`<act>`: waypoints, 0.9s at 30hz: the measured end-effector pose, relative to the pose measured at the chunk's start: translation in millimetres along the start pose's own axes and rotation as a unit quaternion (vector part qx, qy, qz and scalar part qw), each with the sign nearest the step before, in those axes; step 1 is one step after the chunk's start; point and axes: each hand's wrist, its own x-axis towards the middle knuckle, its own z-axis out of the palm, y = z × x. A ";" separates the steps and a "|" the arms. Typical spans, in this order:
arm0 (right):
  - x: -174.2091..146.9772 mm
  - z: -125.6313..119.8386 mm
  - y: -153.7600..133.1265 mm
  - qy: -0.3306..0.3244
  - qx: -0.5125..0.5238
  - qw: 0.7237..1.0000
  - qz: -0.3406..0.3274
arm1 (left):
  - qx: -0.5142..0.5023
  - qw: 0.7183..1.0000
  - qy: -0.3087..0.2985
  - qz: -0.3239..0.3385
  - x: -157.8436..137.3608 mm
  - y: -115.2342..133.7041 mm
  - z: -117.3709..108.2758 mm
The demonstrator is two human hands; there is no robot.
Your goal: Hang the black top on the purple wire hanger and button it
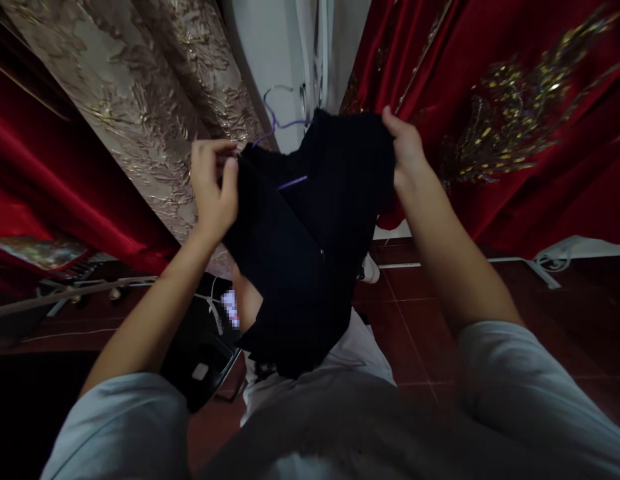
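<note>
A dark navy or black garment (300,267) with a V-shaped neckline hangs between my hands in the middle of the head view. Inside it is a purple wire hanger (273,121); its hook sticks up above the neckline and part of its bar shows in the opening. My left hand (213,187) pinches the garment's left shoulder edge, thumb against fingers. At the other shoulder, my right hand (405,150) grips the cloth with the thumb on top and the fingers hidden behind it. The garment's lower end hangs over my lap.
Red curtains with gold sequins (520,113) hang at the right, and a beige textured curtain (135,100) at the left. A black suitcase-like case (190,393) lies at lower left. White metal rack feet (540,270) stand on the red tiled floor (410,333).
</note>
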 end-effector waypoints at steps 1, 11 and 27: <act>4.2 0.9 -6.7 0.005 0.015 1.000 -0.005 | 0.049 0.998 -0.012 0.044 -6.7 5.6 2.9; -41.8 -39.9 35.2 0.141 0.132 0.979 -0.066 | 0.217 0.920 -0.323 -0.059 -71.7 40.5 81.0; -14.9 -98.8 75.0 0.209 -0.162 0.940 -0.217 | 0.002 0.956 -0.020 -0.292 -67.4 27.0 149.9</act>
